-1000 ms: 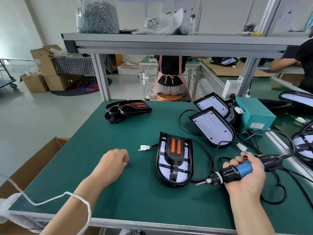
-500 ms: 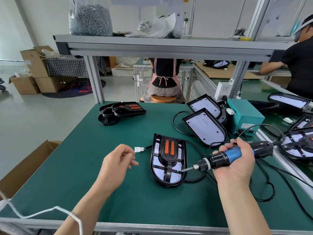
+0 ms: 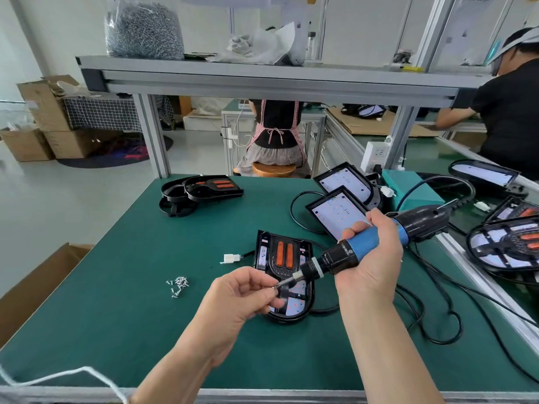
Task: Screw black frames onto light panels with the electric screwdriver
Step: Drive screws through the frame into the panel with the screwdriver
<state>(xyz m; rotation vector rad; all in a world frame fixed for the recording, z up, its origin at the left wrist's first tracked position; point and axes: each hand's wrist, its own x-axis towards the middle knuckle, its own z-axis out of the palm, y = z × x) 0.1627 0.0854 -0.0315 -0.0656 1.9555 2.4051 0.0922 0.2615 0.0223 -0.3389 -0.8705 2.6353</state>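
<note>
Head view: right hand (image 3: 372, 277) grips electric screwdriver (image 3: 361, 244), slanted down-left, left hand (image 3: 233, 298) pinching its bit (image 3: 285, 283) tip.

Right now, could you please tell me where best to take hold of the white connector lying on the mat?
Pinch the white connector across its blocky body, coming from above and the left: it lies flat on the green mat, while its wire runs off rightward to the light panel.
</note>
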